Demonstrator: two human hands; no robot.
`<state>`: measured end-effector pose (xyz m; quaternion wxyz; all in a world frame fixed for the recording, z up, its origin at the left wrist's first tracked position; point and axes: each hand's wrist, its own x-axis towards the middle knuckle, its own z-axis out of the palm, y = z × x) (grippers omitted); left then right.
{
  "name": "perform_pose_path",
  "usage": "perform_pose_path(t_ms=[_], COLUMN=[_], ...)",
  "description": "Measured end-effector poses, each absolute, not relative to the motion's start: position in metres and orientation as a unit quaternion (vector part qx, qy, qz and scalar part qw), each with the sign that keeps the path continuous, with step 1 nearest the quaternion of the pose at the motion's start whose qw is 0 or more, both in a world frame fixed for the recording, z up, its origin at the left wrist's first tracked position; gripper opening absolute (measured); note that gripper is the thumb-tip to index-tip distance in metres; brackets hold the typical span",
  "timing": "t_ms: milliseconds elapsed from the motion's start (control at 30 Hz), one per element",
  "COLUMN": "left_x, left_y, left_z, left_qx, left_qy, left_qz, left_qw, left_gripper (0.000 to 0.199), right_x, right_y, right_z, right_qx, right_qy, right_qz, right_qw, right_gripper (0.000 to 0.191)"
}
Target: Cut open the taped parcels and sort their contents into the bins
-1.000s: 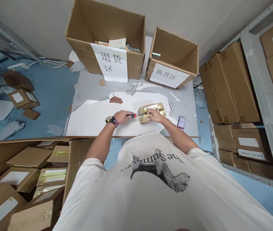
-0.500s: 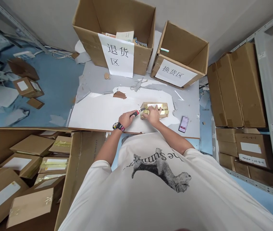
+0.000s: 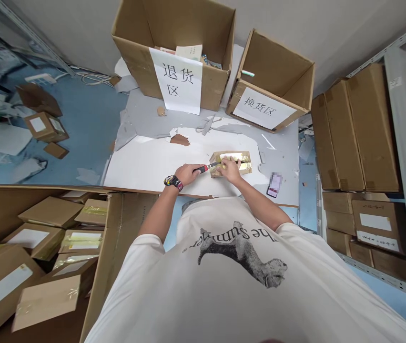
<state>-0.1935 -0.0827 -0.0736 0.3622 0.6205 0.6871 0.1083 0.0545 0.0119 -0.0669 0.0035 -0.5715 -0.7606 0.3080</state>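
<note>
My left hand (image 3: 187,175), with a watch (image 3: 173,181) on its wrist, is closed round the handle of a red-and-black utility knife (image 3: 200,169). The blade points right and reaches the near-left part of a small cardboard box (image 3: 247,156). Yellowish clear tape and white labels cover the box's top, and a dark line runs along its middle. My right hand (image 3: 230,169) grips the box from above, fingers bent over the top, hiding part of the labels. Just where the blade tip touches the box is hard to make out. The box lies on a white-topped table (image 3: 146,164).
Two open cartons with paper signs, a larger one (image 3: 213,88) and a smaller one (image 3: 306,97), stand at the table's back. A phone (image 3: 273,186) lies right of the box. Torn cardboard (image 3: 180,139) lies behind. A big carton (image 3: 96,286) of parcels stands left; shelves (image 3: 396,124) stand right.
My left hand has drawn slightly left relative to the box, knife still in its grasp. My right hand stays on the box. The whole view has shifted a little.
</note>
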Motion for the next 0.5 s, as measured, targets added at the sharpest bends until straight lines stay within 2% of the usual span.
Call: perform_pose_path(t_ms=[167,500], left_x=[-0.181,-0.162], left_y=[-0.077,-0.086], left_z=[-0.062,-0.059], left_qx=[0.635,0.598], left_qy=[0.697,0.711], left_qz=[0.089,0.120], left_qw=[0.322,0.350], left_gripper=[0.056,0.054], right_x=[0.058,0.066], right_y=[0.020,0.024], right_z=[-0.067,-0.068], right_qx=[-0.563,-0.540], right_qy=[-0.756,-0.768], right_qz=[0.335,0.345], right_qw=[-0.006,0.009], right_gripper=[0.010,0.012])
